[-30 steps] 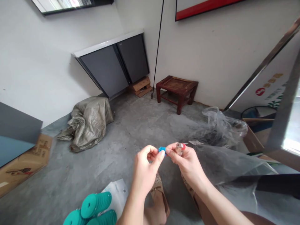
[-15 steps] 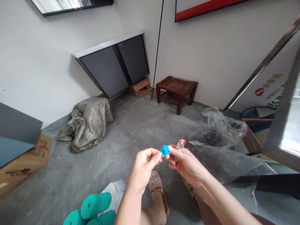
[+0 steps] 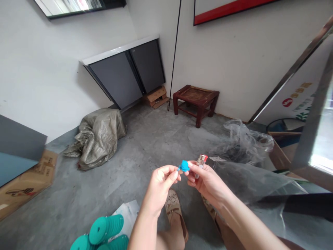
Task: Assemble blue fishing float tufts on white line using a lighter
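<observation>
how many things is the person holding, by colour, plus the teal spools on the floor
blue: 1, a small blue piece pinched between the left hand and right hand
clear with red top: 1, a lighter in the right hand
teal: 3 spools, partly cut off at the frame edge
total: 5

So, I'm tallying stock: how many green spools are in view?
3: green spools lie bunched at the bottom edge, left of the left hand; more may lie out of frame.

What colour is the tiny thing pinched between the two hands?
Bright blue. The tiny thing shows best in the head view, between the fingertips of both hands.
</observation>
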